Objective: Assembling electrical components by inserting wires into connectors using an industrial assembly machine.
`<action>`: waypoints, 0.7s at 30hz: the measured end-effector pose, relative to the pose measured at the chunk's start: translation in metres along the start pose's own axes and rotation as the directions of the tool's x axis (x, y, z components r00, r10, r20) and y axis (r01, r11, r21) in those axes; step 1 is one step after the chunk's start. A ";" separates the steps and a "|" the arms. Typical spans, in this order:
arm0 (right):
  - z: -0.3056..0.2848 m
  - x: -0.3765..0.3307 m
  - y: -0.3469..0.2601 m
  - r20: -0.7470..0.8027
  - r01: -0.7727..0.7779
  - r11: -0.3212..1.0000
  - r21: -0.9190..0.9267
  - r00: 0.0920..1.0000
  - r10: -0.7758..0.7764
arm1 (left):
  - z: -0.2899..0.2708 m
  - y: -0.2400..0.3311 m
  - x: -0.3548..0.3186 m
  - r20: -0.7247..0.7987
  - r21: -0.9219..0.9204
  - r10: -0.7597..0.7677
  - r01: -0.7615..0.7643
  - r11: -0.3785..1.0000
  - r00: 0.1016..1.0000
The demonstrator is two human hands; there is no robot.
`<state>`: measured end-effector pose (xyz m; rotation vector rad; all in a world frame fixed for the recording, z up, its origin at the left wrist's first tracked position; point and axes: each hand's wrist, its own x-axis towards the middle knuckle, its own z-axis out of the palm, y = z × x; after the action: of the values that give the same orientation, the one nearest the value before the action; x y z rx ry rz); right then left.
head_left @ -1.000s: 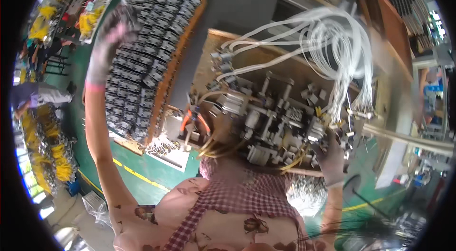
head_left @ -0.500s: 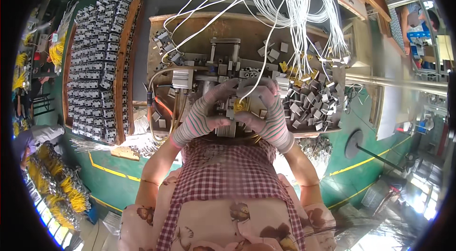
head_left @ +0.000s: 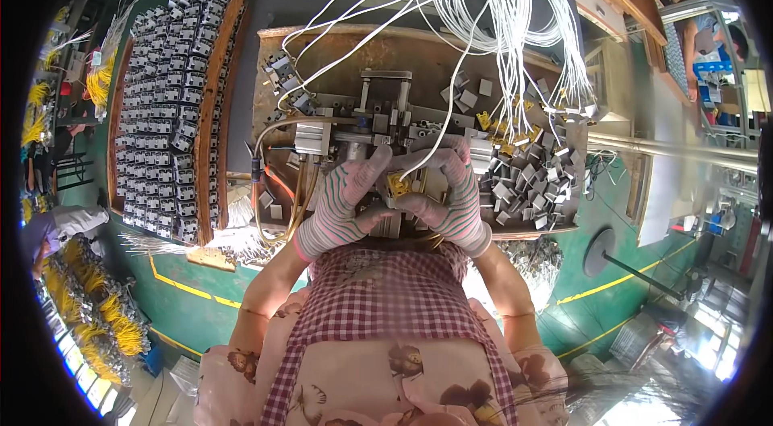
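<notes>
Both my hands wear striped knit gloves and are over a metal fixture (head_left: 385, 116) on the bench. My right hand (head_left: 447, 192) curls its fingers and thumb around a small yellow metal connector piece (head_left: 398, 184). A white cable (head_left: 445, 124) runs into this piece from above, passing over my right fingers. My left hand (head_left: 342, 199) is just left of the piece, thumb and fingers apart, with nothing seen between them. Part of the fixture under my hands is hidden.
Coiled white cables (head_left: 499, 7) lie across the back, their yellow ends above a pile of grey metal covers (head_left: 531, 180) at right. A wooden rack (head_left: 211, 104) of black-and-silver parts stands at left. A brown hose (head_left: 262, 136) curves beside the fixture.
The yellow piece has shifted slightly left and appears tilted, with my right fingers around it. My left fingers have drawn back a little to the left.
</notes>
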<state>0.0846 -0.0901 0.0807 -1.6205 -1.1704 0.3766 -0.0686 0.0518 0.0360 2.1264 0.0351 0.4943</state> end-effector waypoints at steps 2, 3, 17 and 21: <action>0.004 0.000 0.005 0.000 0.001 0.999 0.035 1.000 -0.001 | 0.005 0.000 -0.004 -0.063 -0.139 -0.071 0.062 0.988 0.995; 0.006 -0.001 0.007 0.003 -0.002 0.998 0.069 1.000 0.002 | 0.005 0.001 -0.006 -0.062 -0.140 -0.073 0.063 0.988 0.995; 0.011 -0.002 0.019 0.049 -0.029 0.968 0.251 0.999 0.017 | 0.031 0.014 -0.016 -0.077 -0.720 -0.452 0.264 0.642 0.889; 0.002 -0.004 0.016 0.201 -0.012 0.998 0.068 0.979 -0.002 | 0.026 -0.003 -0.013 0.086 -0.688 -0.616 0.494 0.532 0.783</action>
<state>0.0890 -0.0914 0.0646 -1.5527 -1.2907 0.5892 -0.0710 0.0304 0.0164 1.2184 0.5476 0.2288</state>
